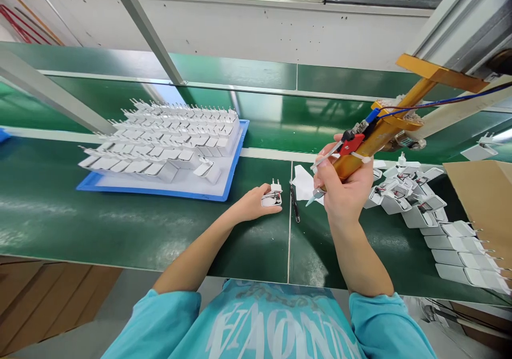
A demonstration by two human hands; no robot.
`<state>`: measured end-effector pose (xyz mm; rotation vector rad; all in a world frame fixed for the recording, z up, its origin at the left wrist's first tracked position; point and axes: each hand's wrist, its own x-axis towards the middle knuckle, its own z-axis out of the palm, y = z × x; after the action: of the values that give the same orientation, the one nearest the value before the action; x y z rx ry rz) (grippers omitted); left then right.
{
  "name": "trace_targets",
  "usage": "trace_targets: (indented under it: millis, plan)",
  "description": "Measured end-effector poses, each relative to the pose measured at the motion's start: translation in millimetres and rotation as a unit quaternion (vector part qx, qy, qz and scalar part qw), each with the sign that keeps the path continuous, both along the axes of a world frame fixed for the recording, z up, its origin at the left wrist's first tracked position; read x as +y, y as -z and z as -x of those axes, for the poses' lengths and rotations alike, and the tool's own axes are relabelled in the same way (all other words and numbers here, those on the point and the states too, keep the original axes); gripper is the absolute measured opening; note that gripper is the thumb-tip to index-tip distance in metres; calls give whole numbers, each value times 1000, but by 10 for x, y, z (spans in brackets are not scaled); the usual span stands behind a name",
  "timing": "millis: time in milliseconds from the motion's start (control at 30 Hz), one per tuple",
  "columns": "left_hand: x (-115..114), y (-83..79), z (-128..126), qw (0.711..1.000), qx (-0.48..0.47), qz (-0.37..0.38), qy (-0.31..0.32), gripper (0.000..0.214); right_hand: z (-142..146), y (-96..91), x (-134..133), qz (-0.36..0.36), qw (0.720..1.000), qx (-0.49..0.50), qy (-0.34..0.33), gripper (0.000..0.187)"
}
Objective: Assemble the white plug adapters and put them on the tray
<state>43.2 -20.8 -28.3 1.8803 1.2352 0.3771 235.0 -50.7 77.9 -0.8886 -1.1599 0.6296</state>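
Near the middle of the green bench, my left hand grips a white plug adapter housing between thumb and fingers. Its two pins point away from me, and thin wires show inside its uncovered body. To the right and higher up, my right hand is wrapped around a yellow glue dispenser with a red lever and a pale blue nozzle. The nozzle tip points down to the left, apart from the adapter. Black tweezers lie between the hands, beside a white paper piece.
A blue-rimmed tray at left carries many white adapters in rows. More adapters lie heaped and lined up at right, beside a cardboard box. A metal beam with cables hangs at upper right.
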Motion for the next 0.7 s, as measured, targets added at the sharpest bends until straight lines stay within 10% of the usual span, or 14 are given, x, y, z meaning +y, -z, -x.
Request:
trace_targets:
  millis: [233, 700]
  plan:
    - [-10, 288, -216, 975, -205, 17, -81, 30, 8, -21, -8, -2, 1000, 21, -12, 33]
    - [17, -1, -21, 975, 5, -204, 86, 45, 5, -20, -18, 0, 999, 29, -28, 32]
